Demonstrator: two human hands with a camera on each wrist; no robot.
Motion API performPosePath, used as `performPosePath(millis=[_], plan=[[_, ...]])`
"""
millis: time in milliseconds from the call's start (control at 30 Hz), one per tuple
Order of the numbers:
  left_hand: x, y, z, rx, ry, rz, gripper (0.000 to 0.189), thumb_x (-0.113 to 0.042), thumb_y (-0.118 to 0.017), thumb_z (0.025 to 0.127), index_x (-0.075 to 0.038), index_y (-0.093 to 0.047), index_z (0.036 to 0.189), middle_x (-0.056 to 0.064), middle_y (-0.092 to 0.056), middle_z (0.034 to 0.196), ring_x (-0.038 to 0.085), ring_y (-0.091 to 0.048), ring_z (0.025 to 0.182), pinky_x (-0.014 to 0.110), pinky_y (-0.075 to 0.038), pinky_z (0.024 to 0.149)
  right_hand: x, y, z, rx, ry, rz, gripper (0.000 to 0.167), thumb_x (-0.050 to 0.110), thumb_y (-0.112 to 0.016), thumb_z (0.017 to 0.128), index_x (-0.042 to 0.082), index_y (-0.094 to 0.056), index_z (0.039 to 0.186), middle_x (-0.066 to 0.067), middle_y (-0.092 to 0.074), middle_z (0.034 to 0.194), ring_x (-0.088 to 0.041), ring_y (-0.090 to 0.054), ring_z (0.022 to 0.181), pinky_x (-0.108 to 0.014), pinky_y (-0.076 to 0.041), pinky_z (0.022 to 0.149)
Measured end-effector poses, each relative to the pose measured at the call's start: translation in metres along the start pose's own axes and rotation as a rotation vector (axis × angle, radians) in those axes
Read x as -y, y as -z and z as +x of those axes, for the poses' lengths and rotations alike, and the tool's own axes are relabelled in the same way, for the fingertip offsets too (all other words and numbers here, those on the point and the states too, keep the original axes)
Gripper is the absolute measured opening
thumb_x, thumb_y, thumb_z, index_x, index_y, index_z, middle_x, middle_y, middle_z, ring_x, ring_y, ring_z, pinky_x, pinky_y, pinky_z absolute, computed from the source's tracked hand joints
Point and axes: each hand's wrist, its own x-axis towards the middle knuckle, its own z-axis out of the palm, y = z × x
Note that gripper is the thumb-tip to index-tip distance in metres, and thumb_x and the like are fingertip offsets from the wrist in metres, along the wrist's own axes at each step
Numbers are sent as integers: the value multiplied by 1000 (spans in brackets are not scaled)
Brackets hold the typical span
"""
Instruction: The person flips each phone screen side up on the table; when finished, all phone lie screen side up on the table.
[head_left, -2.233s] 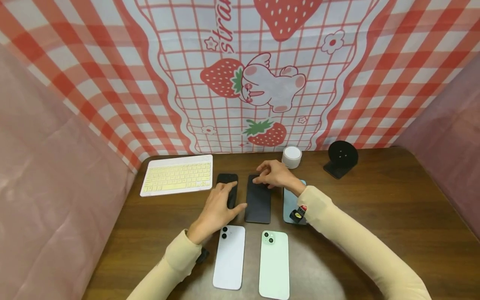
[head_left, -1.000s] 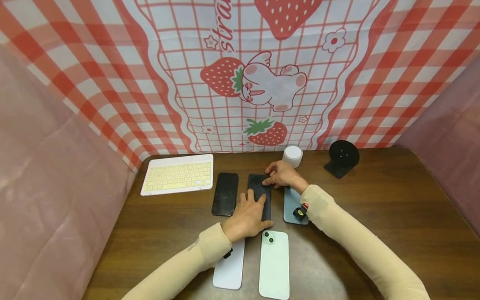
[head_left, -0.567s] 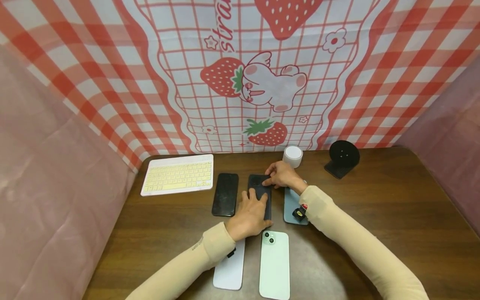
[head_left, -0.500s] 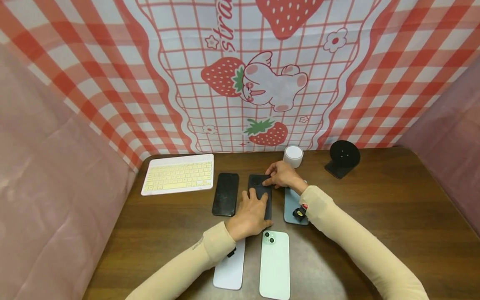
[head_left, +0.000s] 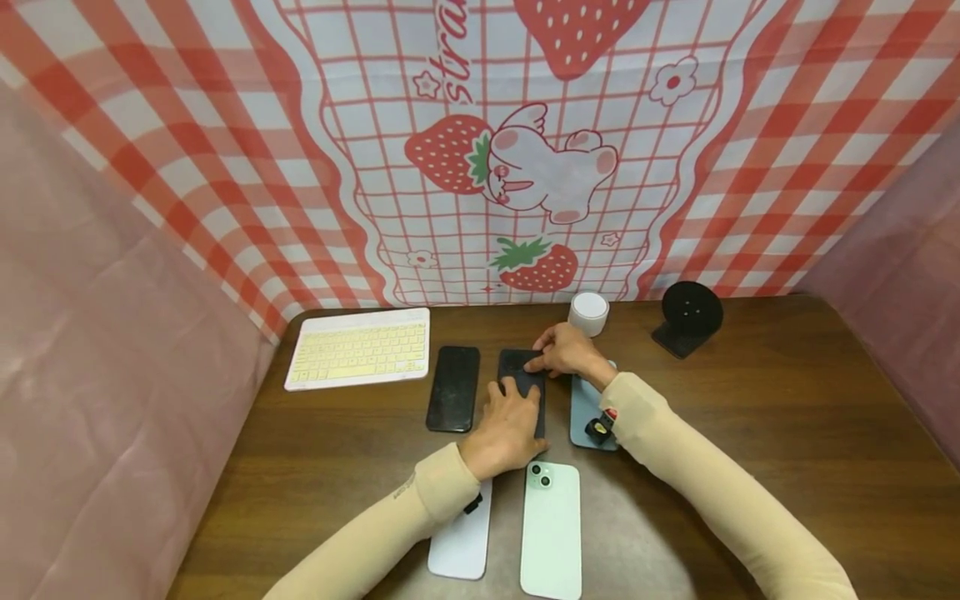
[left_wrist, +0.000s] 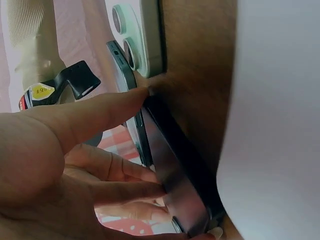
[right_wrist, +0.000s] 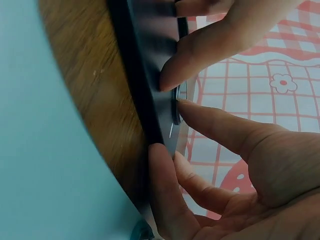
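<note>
A dark smartphone (head_left: pixel 519 380) lies back up on the wooden table, its round camera bump toward the far end. My left hand (head_left: pixel 504 429) spans its near half, with the thumb at the right near corner, a finger at the left edge and other fingertips on the back. My right hand (head_left: pixel 564 350) pinches the far right corner, the thumb against the camera bump, as the right wrist view shows. Under my right wrist lies a blue phone (head_left: pixel 585 400), partly covered. A black phone (head_left: pixel 453 390) sits left of the dark one.
Nearer the front lie a white phone (head_left: pixel 459 546), partly beneath my left wrist, and a pale green phone (head_left: pixel 551 533). Along the back stand a keyboard (head_left: pixel 360 348), a small white cylinder (head_left: pixel 588 312) and a black round-topped stand (head_left: pixel 690 312). Patterned cloth (head_left: pixel 540 167) hangs behind the table.
My left hand has moved right, from the black phone onto the dark smartphone's near half. My right hand has shifted slightly right along its far end. Over the last half second both stay nearly still.
</note>
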Motion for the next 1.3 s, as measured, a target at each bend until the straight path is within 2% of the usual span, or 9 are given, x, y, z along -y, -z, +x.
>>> performPosePath(millis=[133,300,567,867,1033,1300], plan=[[-2,-1,1,9,15,2,86,-38,-87,84,-3,-50,153,38,-41,150,52,-44,131,55,-54,101,2,-1,-1,-17,-12,-13,42,24,-90,82,2,-72,114,-14,-72,101,-16,-71,66,-28,-60,65],[-1,-2,1,23,14,-26,85,-35,-86,86,-2,-47,154,39,-37,153,53,-41,135,55,-52,106,2,-5,-1,-47,-8,-62,42,30,-89,83,3,-71,110,-16,-72,111,-14,-70,62,-28,-60,63],[4,1,-1,19,-18,-78,82,-33,-85,87,-1,-48,153,35,-42,147,48,-44,124,52,-54,101,2,-6,-1,-42,0,-97,45,35,-87,85,3,-68,111,-15,-71,109,-15,-69,63,-28,-58,63],[10,4,0,33,-12,-146,87,-36,-85,87,-6,-43,157,34,-44,148,48,-46,127,53,-54,100,-1,0,3,56,24,64,39,21,-84,89,-1,-63,112,-9,-64,93,-13,-64,64,-29,-60,65],[15,7,-3,45,-23,-203,89,-36,-82,88,-6,-39,159,36,-42,151,55,-44,136,59,-51,104,-2,5,0,111,51,145,34,17,-79,92,0,-61,115,-7,-63,84,-13,-64,67,-27,-60,64],[21,7,-7,59,-42,-314,88,-38,-77,91,-11,-33,163,35,-32,162,60,-34,147,64,-46,109,-3,8,-2,131,68,197,32,11,-73,95,-3,-58,119,-5,-63,81,-13,-62,68,-28,-60,64]])
